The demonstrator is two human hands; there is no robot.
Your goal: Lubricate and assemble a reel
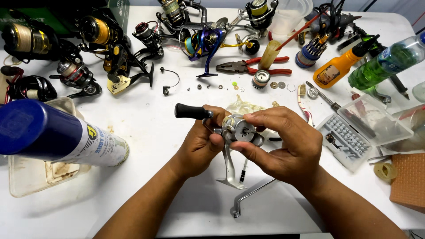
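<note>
A silver reel body (237, 132) is held over the middle of the white worktop (146, 128), near its front edge. It is gripped by the left hand (199, 144) from the side, fingers curled around it beside the black handle knob (191, 111). It is pinched by the thumb and fingertips of the right hand (283, 144) at its round front. Below the hands a bent metal bar (250, 197) is laid on the worktop.

At the left, one blue spray can (53, 135) with a white label band and a yellow mark is seen lying on its side over a clear plastic tray (26, 181). At the right, an open clear case of small bits (354, 132) and an orange block (409, 179) are placed.

Further away, red-handled pliers (254, 67) and a row of small washers (221, 86) are laid out. Behind them one orange bottle (338, 66) with a dark label and one green bottle (387, 59) with a blue label are tilted. At the far edge about eight fishing reels (110, 48) are gathered, and a dark green box (57, 13) stands in the corner.
</note>
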